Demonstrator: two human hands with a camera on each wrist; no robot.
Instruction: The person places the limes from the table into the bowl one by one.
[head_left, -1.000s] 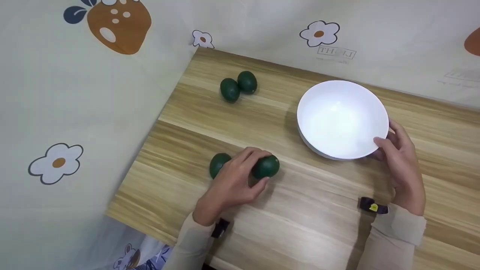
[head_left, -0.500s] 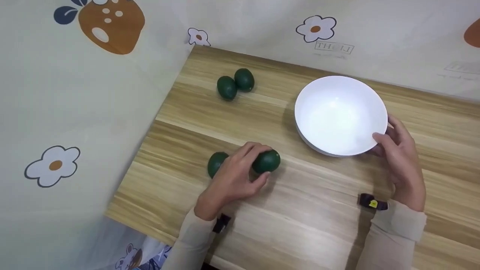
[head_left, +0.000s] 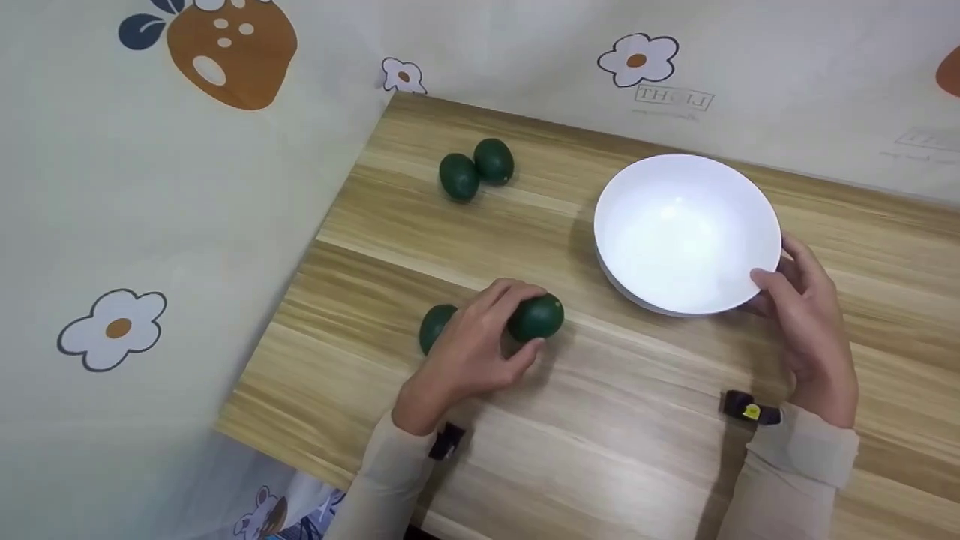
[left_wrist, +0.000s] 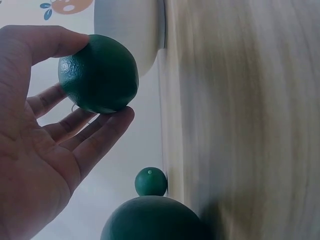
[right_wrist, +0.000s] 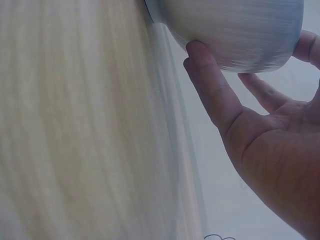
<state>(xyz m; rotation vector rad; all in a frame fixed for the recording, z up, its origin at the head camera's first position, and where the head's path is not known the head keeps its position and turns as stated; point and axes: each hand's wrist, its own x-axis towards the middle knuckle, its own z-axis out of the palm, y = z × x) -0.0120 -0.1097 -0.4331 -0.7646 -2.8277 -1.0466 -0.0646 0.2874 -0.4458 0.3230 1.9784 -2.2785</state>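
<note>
My left hand [head_left: 474,345] holds a dark green avocado [head_left: 537,317] between thumb and fingers. In the left wrist view this held avocado [left_wrist: 99,75] is off the wooden table, with a gap below it. Partly hidden behind the same hand, a second avocado [head_left: 435,327] lies on the table. Farther back, a pair of avocados [head_left: 458,178] lies side by side. To the right stands a white bowl [head_left: 686,232] with nothing in it. My right hand [head_left: 814,322] grips its right side, thumb over the rim and fingers against the outer wall [right_wrist: 240,30].
The wood-grain table [head_left: 600,450] ends at a left edge and a back edge. A pale sheet [head_left: 187,202] printed with flowers and strawberries hangs beyond both edges. Dark wrist straps [head_left: 750,409] show at the sleeves.
The left hand with its avocado has shifted slightly away from the body. The right hand stays on the bowl, and the other avocados have not moved.
</note>
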